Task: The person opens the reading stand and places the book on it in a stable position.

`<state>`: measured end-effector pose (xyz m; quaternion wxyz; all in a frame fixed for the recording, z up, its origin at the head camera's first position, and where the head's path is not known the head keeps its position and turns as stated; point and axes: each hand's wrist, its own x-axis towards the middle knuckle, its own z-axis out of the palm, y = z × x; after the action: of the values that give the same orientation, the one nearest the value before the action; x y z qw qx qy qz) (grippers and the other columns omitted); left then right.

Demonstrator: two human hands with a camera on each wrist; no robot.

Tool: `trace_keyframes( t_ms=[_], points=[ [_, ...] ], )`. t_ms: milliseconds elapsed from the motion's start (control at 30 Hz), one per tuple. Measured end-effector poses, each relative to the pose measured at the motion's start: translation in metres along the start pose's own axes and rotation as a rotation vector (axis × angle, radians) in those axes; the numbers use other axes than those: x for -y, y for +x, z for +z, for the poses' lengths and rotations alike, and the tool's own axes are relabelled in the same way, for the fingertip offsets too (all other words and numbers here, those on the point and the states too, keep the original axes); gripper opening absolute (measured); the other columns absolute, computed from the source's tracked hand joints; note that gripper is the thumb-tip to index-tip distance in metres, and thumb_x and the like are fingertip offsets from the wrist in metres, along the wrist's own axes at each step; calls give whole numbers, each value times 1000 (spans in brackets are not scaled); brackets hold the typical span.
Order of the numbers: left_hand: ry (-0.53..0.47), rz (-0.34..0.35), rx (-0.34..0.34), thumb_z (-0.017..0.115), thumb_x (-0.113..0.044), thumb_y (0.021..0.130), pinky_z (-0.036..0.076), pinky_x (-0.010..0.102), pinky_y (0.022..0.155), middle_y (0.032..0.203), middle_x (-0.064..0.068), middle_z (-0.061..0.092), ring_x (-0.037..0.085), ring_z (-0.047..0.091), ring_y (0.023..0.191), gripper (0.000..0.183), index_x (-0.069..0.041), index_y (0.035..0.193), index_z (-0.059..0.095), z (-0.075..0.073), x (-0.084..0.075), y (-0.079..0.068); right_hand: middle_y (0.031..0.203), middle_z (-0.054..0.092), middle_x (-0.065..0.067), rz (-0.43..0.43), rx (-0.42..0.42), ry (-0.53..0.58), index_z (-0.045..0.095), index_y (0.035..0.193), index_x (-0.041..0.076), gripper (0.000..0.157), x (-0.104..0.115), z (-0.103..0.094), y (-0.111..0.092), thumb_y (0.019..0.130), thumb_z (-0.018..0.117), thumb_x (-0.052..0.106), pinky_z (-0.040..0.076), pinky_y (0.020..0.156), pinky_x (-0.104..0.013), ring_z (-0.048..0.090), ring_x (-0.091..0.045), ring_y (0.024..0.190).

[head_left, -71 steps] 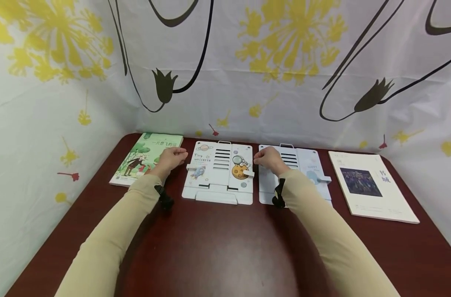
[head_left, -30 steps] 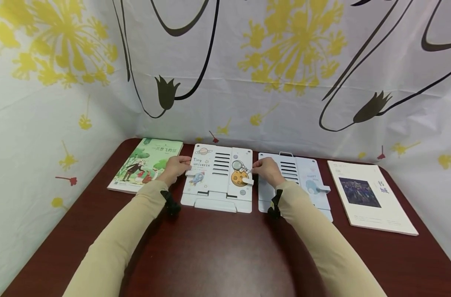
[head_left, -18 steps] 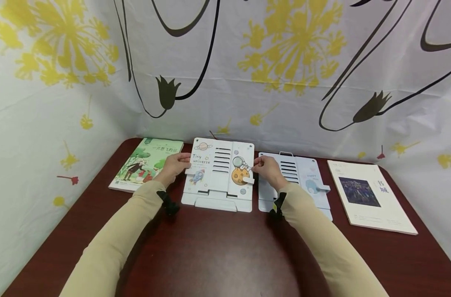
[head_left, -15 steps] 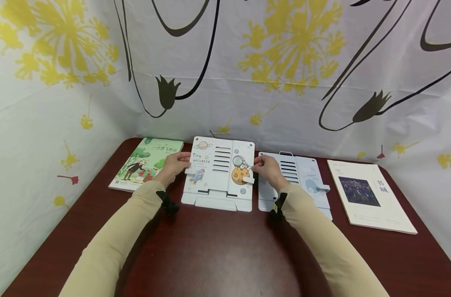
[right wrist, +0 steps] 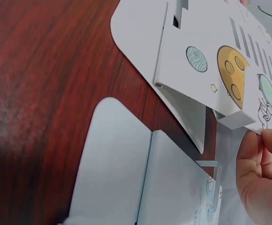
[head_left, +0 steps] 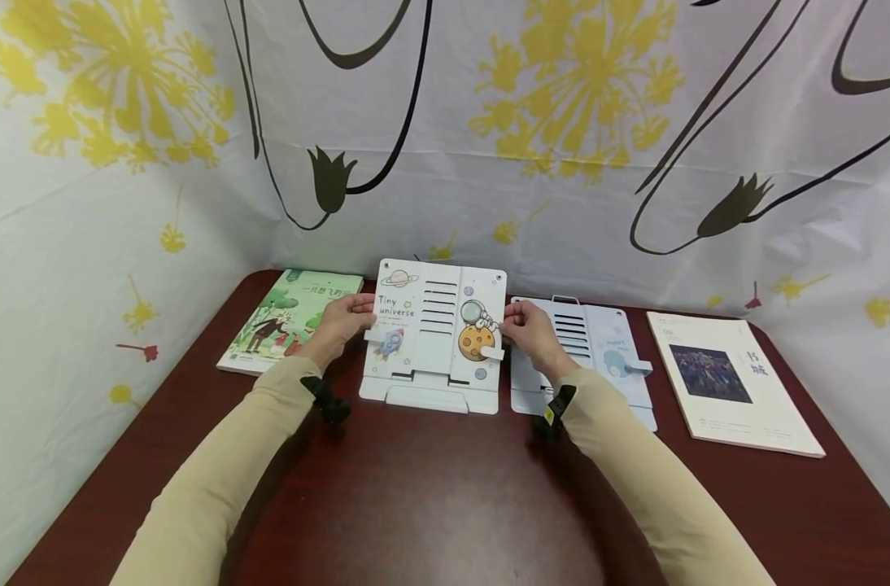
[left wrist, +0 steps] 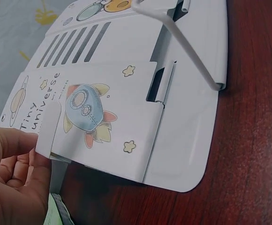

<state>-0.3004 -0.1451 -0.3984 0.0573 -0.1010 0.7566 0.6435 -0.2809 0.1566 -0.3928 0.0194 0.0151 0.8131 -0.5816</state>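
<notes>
- Pinching opposite side edges: left hand (head_left: 338, 327), right hand (head_left: 533, 332)
- Between them: white stand (head_left: 434, 346), panel tilted up
- Nearer left: blue rocket (left wrist: 84, 108); nearer right: astronaut (head_left: 474, 312), orange moon (head_left: 474, 343)

We wear beige: our left sleeve (head_left: 211, 468) and right sleeve (head_left: 657, 464) are long, plain, close-fitting and softly creased. A black left wristband (head_left: 313, 385) carries a small dark device (head_left: 333, 408); the black right wristband (head_left: 563, 397) has one too, with a yellow mark (head_left: 549, 416). Both our hands (head_left: 338, 327) (head_left: 530, 332) are bare.
</notes>
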Motion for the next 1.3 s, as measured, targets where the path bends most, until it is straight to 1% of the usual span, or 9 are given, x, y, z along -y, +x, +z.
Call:
trace_keyframes(
  t_ms=[67, 233, 300, 500, 667, 900, 1167, 1300],
  points=[
    [-9, 12, 4, 57, 4, 88, 47, 30, 89, 123, 14, 53, 21, 54, 103, 43, -3, 130, 52, -1, 0, -1, 85, 51, -3, 4, -2, 22, 48, 114, -8, 25, 1, 0, -1, 90, 54, -5, 51, 67, -20, 52, -6, 71],
    [-33, 36, 14, 56, 5, 88, 48, 23, 81, 121, 13, 53, 16, 54, 98, 45, -2, 131, 50, -3, -2, -6, 86, 51, -4, -7, 0, 50, 48, 115, -7, 25, 2, -1, -6, 90, 53, -5, 53, 79, -32, 53, -9, 74],
    [-49, 39, 18, 56, 6, 88, 47, 21, 78, 120, 12, 53, 15, 53, 96, 45, -2, 131, 50, -4, -3, -8, 87, 51, -4, -20, 2, 54, 47, 115, -7, 25, 2, -2, -8, 91, 53, -5, 53, 81, -34, 53, -10, 75],
    [-67, 52, 32, 56, 5, 88, 47, 18, 77, 115, 9, 52, 13, 52, 95, 45, -1, 132, 48, -6, -3, -12, 87, 51, -4, -60, -1, 77, 47, 112, -6, 22, 2, -2, -14, 91, 52, -5, 51, 71, -23, 51, -9, 74],
    [-70, 79, 36, 56, 6, 88, 47, 16, 76, 112, 8, 52, 12, 51, 95, 45, 1, 132, 48, -8, -3, -16, 86, 52, -5, -131, -9, 76, 48, 110, -8, 21, 2, -3, -19, 90, 53, -6, 51, 70, -27, 51, -8, 72],
    [-81, 111, 44, 56, 5, 88, 47, 13, 73, 102, 1, 52, 9, 50, 91, 42, 3, 130, 48, -11, -4, -24, 86, 53, -4, -182, -22, 76, 49, 108, -7, 19, 2, -4, -25, 90, 54, -4, 52, 72, -30, 51, -8, 73],
    [-95, 131, 65, 58, 6, 86, 48, 14, 71, 95, 0, 53, 7, 52, 86, 37, 5, 122, 49, -15, -7, -33, 91, 55, -12, -219, -11, 87, 50, 107, -6, 18, 5, -6, -35, 90, 55, -4, 52, 69, -23, 53, -8, 75],
    [-98, 137, 79, 58, 8, 85, 49, 15, 70, 92, -1, 54, 8, 53, 85, 32, 3, 116, 51, -17, -8, -36, 88, 54, -7, -235, -13, 95, 49, 106, -7, 17, 4, -6, -38, 90, 56, -5, 52, 69, -21, 53, -8, 75]
  ],
)
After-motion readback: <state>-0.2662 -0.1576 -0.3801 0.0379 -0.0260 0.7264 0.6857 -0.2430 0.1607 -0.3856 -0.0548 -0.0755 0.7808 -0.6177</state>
